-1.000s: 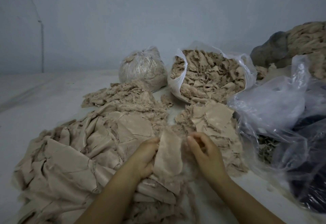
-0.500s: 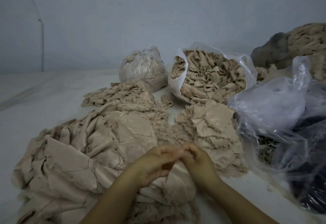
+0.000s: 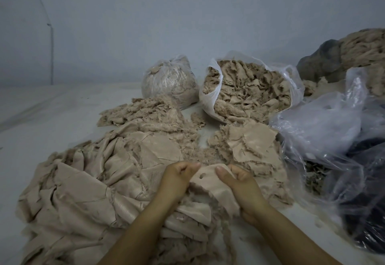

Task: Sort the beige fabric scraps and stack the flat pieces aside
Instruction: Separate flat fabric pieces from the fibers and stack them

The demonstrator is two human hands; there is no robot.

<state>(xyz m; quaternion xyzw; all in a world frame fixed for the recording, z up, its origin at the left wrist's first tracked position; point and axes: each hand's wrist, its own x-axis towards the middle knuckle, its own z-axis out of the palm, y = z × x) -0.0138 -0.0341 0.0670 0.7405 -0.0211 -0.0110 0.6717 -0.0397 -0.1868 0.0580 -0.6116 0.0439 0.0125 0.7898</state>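
Note:
Both my hands hold one beige fabric scrap with a small hole near its top edge. My left hand pinches its left corner and my right hand grips its right side, with the cloth stretched between them. Under and left of my hands spreads a big heap of larger beige pieces. A lower pile of flat pieces lies just beyond my right hand. A fuzzy pile of frayed scraps sits farther back on the left.
An open white bag full of beige scraps stands at the back centre, with a tied clear bag to its left. Crumpled clear plastic bags crowd the right side. More beige and grey material is heaped at the far right.
A second ago the scrap hung upright between my hands. My hands then came together over it, and now they have drawn apart, spreading the scrap flat between them.

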